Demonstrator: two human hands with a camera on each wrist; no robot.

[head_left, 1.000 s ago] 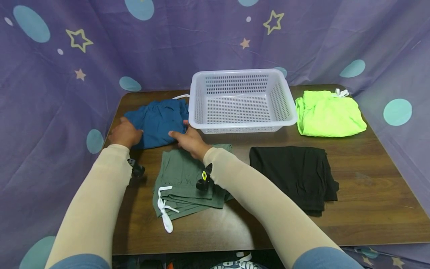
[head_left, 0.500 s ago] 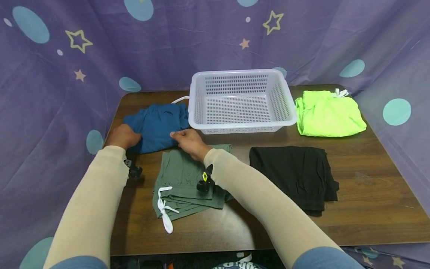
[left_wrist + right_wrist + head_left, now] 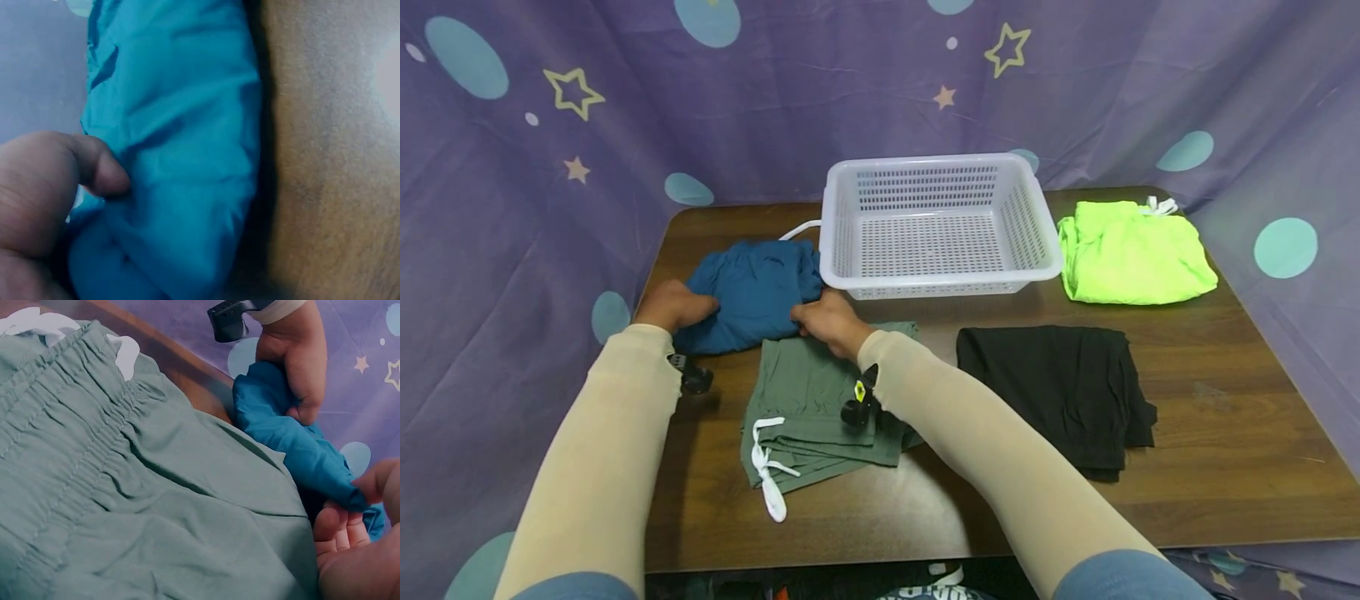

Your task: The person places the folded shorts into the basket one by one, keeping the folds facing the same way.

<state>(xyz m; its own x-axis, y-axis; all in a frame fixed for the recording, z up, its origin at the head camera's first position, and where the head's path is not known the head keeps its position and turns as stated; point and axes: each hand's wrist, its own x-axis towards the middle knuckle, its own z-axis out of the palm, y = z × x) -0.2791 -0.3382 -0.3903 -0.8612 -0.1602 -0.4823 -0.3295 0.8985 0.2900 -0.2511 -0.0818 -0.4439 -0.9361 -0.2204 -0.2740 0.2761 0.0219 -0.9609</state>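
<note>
Folded blue shorts [image 3: 752, 292] with a white drawstring [image 3: 800, 228] lie at the table's back left, beside the basket. My left hand [image 3: 673, 307] grips their left side. In the left wrist view its thumb presses the blue cloth [image 3: 181, 137]; the other fingers are mostly hidden. The right hand [image 3: 831, 323] pinches the front right corner. Its thumb is above the cloth and its curled fingers are below, as the right wrist view shows. The blue shorts' front edge is slightly raised in that view, behind the green garment [image 3: 175, 506].
A white plastic basket [image 3: 947, 277] stands at the back centre. Folded green clothing [image 3: 820, 383] with a white tie lies in front of the blue shorts. A black folded garment [image 3: 1052, 383] is right of centre, and neon-yellow clothing [image 3: 1135, 258] lies at the back right.
The blue shorts have shifted toward the front of the table, and more drawstring shows behind them. My left hand has moved slightly left; the right hand has closed on the corner.
</note>
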